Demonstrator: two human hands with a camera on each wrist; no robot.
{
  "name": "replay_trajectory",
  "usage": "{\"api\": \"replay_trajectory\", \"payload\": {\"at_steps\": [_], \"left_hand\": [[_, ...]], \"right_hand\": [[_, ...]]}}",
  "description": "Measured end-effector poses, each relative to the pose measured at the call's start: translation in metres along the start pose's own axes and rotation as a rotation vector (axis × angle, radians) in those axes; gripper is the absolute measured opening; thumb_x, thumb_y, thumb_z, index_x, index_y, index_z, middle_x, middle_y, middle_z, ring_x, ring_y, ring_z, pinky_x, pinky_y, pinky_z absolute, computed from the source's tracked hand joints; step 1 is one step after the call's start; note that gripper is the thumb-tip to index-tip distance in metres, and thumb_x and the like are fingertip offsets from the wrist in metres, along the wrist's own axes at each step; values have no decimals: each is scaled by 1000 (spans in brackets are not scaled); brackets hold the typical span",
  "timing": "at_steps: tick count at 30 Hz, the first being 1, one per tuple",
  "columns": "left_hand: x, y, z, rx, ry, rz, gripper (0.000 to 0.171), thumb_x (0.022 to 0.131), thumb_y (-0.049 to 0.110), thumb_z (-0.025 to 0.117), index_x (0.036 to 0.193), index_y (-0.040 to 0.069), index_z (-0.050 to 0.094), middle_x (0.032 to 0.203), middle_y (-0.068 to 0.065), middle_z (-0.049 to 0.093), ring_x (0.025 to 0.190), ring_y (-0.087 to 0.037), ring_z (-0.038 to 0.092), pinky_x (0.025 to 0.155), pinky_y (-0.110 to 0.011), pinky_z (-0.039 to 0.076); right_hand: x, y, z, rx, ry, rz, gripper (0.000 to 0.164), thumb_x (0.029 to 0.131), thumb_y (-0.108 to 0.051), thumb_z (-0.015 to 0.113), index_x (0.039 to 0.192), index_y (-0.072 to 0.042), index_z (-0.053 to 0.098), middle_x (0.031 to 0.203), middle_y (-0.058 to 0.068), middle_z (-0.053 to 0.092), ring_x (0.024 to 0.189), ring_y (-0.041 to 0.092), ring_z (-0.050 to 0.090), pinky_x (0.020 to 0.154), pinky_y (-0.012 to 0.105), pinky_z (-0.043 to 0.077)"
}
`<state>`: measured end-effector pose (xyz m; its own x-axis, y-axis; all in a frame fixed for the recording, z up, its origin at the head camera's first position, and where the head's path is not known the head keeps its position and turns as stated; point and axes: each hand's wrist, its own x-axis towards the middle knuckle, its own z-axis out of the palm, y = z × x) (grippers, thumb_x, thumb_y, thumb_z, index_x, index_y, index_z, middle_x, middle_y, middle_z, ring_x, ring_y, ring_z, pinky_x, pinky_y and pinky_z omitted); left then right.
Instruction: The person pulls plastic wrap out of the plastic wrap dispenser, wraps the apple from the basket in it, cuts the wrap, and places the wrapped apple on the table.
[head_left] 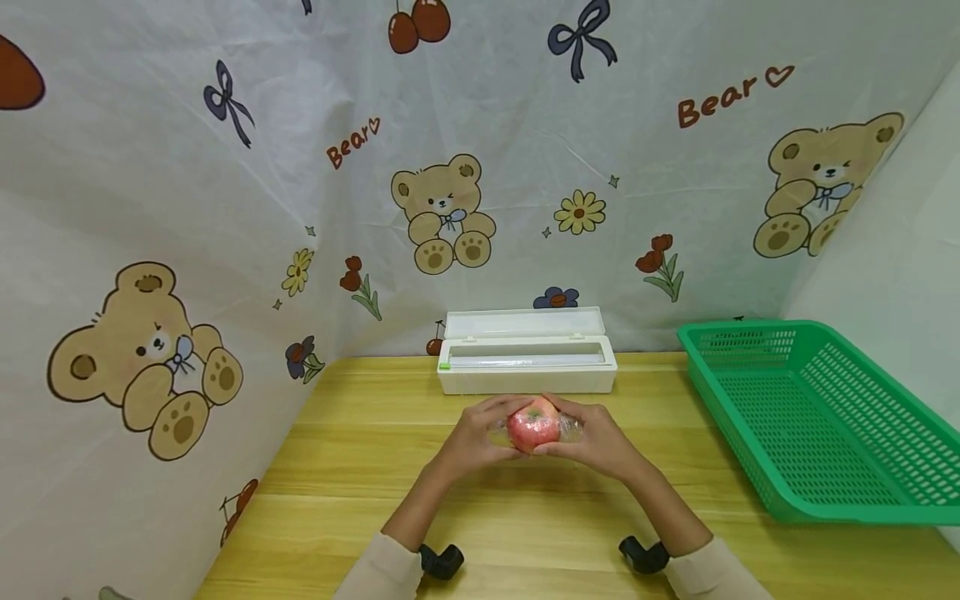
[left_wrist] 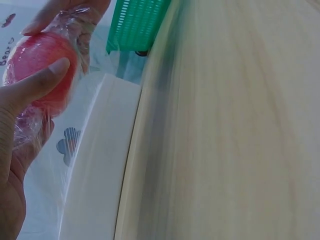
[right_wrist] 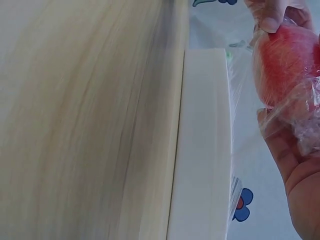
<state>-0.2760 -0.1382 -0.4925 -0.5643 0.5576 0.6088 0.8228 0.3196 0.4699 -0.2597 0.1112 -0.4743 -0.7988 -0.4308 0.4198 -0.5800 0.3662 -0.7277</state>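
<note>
A red apple point(head_left: 534, 427) in clear plastic wrap is held between both hands, above the table. My left hand point(head_left: 478, 433) grips its left side, thumb at the front and fingers over the top. From the other side my right hand point(head_left: 595, 439) grips it the same way. Loose plastic wrap point(head_left: 570, 428) bunches out at the sides of the fruit, and the left wrist view shows crinkled film around the apple point(left_wrist: 45, 65). Just behind the hands stands a white wrap dispenser box point(head_left: 527, 382) with its lid raised and a roll inside.
A green plastic basket point(head_left: 806, 504) stands on the right of the wooden table point(head_left: 360, 517). A white cloth point(head_left: 517, 108) printed with bears and flowers hangs behind and at the left. Black wrist mounts point(head_left: 441, 562) sit at both cuffs.
</note>
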Motion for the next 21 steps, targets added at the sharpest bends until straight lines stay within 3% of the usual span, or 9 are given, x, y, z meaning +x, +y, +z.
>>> {"api": "replay_trajectory", "payload": {"at_steps": [7,13,21], "left_hand": [[0,-6,1,-15,9,-4,81,72,21,95,144,15,58,136,-3,63,125,-19,61,101,-32,53],[-1,-7,0,-29,10,-12,82,72,22,95,144,14,58,137,-2,64,124,-20,61,100,-33,54],[0,-4,-3,-54,-20,-63,84,71,28,94,146,19,56,138,2,63,126,-17,59,102,-32,52]], "right_hand": [[2,0,0,-13,20,-100,86,69,-32,94,144,-7,58,139,7,63,125,27,62,99,42,54],[0,1,4,-24,20,-137,84,68,-27,95,143,-8,59,138,9,64,123,30,63,97,42,55],[-1,5,6,17,44,-36,78,69,-31,94,139,-13,64,132,6,68,117,27,67,94,36,57]]}}
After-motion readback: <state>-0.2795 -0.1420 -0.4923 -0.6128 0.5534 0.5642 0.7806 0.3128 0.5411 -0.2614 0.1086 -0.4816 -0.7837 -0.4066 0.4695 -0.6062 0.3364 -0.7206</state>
